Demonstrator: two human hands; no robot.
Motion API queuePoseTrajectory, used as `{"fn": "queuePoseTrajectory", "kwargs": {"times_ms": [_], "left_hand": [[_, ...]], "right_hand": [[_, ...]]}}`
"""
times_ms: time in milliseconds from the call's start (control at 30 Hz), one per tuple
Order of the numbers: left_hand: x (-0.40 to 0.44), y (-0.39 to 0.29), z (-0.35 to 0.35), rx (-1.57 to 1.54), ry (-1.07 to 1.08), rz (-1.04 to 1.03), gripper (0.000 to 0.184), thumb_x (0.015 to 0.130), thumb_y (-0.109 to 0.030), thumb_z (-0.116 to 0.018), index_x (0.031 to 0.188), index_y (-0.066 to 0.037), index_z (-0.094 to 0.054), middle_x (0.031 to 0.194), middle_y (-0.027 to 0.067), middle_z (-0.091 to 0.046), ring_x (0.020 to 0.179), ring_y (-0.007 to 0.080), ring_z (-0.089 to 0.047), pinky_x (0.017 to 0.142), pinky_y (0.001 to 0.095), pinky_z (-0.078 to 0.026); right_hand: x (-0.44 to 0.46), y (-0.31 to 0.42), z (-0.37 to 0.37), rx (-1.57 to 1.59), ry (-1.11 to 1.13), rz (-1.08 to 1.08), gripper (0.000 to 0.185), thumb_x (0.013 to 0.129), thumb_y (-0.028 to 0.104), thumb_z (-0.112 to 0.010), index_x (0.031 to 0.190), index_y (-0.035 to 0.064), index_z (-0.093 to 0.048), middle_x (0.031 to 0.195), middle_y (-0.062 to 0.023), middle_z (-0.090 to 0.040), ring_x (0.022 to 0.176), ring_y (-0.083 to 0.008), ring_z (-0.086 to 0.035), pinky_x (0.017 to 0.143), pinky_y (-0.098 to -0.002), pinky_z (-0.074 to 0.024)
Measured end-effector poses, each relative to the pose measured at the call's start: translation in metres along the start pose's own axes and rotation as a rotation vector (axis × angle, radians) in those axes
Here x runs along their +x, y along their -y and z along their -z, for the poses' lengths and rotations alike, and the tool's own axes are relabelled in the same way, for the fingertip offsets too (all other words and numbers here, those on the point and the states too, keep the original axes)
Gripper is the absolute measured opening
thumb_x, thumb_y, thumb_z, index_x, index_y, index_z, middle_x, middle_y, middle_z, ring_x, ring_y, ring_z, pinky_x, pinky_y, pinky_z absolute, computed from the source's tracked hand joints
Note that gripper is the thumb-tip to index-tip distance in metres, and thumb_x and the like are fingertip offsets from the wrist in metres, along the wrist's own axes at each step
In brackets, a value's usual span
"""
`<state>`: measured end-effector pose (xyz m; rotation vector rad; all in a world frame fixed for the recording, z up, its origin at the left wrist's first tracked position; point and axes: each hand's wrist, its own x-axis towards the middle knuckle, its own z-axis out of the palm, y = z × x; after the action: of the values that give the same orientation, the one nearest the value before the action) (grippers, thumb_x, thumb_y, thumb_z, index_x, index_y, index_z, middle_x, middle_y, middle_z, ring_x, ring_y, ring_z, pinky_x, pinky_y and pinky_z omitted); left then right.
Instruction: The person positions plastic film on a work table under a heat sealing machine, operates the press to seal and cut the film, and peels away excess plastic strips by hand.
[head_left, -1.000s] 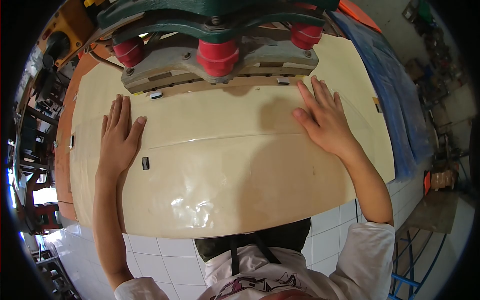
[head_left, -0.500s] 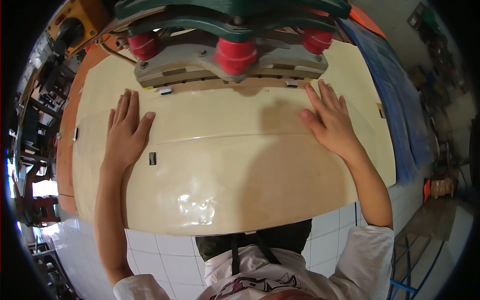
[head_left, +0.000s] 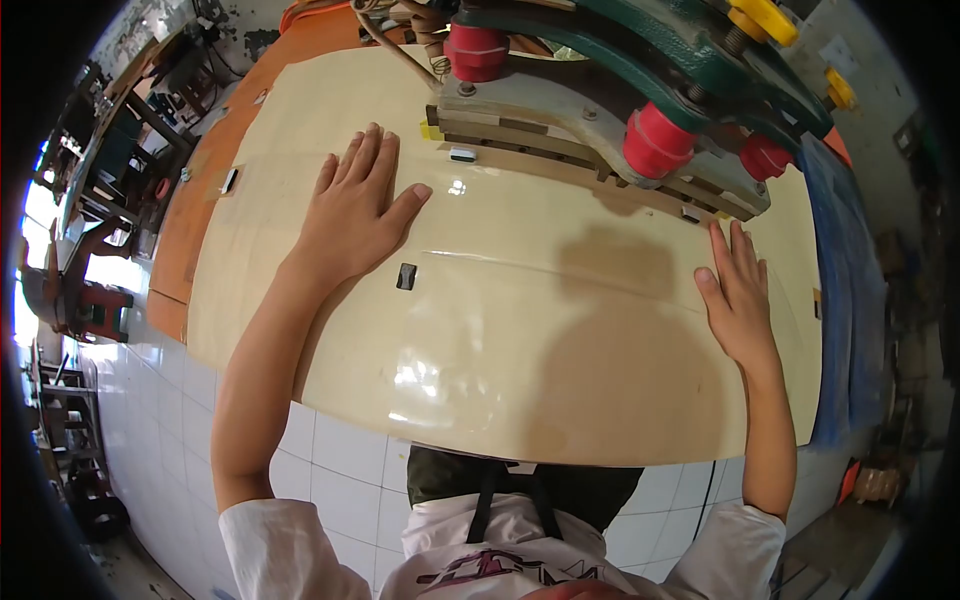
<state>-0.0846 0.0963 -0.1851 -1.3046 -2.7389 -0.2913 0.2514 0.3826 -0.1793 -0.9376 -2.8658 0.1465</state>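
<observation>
white cloth is nearest my camera, a shirt (head_left: 290,545) whose wearer stands against the near edge of the cream sheet (head_left: 470,345). on that sheet i see a small black block (head_left: 405,276). both palms lie flat, fingers straight, thumbs apart: the right hand (head_left: 740,300) just short of a pale block (head_left: 691,214), the left hand (head_left: 352,225) clear of the bar's left end. that grey bar (head_left: 545,100), under a green frame (head_left: 650,60), blocks the right hand's way forward. a red stool (head_left: 102,310) stands far left.

Press head (head_left: 595,120) blocking far right, nearer room above panel (head_left: 490,340)
</observation>
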Motion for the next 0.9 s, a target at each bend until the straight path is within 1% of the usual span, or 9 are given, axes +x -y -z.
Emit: {"fn": "queuePoseTrajectory", "kwargs": {"times_ms": [67,133,233,400,900], "left_hand": [[0.0004,0.0012,-0.0006,-0.002,0.003,0.002,0.075,0.102,-0.053,-0.039,0.155,0.000,-0.029,0.162,0.0213,-0.024,0.153,0.0322,-0.017,0.123,0.0454,-0.012],[0.0007,0.0031,-0.0032,-0.023,-0.015,-0.019,0.078,0.100,-0.056,-0.037,0.153,0.001,-0.030,0.160,0.0253,-0.026,0.151,0.0362,-0.020,0.123,0.0488,-0.014],[0.0006,0.0026,-0.0029,-0.022,-0.018,-0.017,0.078,0.100,-0.056,-0.037,0.153,0.002,-0.031,0.160,0.0265,-0.026,0.151,0.0368,-0.020,0.122,0.0489,-0.014],[0.0026,0.0050,-0.0054,-0.018,-0.025,-0.020,0.079,0.100,-0.056,-0.037,0.153,0.002,-0.031,0.160,0.0267,-0.026,0.151,0.0374,-0.020,0.122,0.0489,-0.014],[0.0028,0.0067,-0.0077,-0.001,-0.034,-0.014,0.079,0.100,-0.057,-0.038,0.153,0.002,-0.031,0.160,0.0273,-0.025,0.151,0.0375,-0.020,0.122,0.0488,-0.015]], "right_hand": [[0.0000,-0.0001,0.0000,-0.003,0.002,0.002,0.064,0.103,0.049,-0.041,0.156,0.0141,-0.032,0.162,-0.0239,-0.022,0.151,-0.0405,-0.017,0.120,-0.0576,-0.0079],[0.0002,-0.0013,-0.0006,-0.005,0.004,0.003,0.065,0.103,0.049,-0.041,0.156,0.0135,-0.032,0.162,-0.0238,-0.021,0.151,-0.0403,-0.017,0.120,-0.0575,-0.0078],[0.0001,-0.0036,-0.0022,-0.014,-0.003,0.019,0.066,0.103,0.050,-0.040,0.156,0.0128,-0.032,0.162,-0.0241,-0.022,0.151,-0.0403,-0.017,0.120,-0.0577,-0.0080],[0.0000,-0.0044,-0.0027,-0.021,-0.008,0.025,0.067,0.103,0.052,-0.039,0.156,0.0130,-0.032,0.162,-0.0244,-0.022,0.151,-0.0407,-0.018,0.120,-0.0582,-0.0085],[-0.0001,-0.0034,-0.0011,-0.020,0.002,0.014,0.066,0.103,0.052,-0.039,0.157,0.0144,-0.031,0.162,-0.0233,-0.021,0.151,-0.0398,-0.017,0.120,-0.0572,-0.0086]]}}
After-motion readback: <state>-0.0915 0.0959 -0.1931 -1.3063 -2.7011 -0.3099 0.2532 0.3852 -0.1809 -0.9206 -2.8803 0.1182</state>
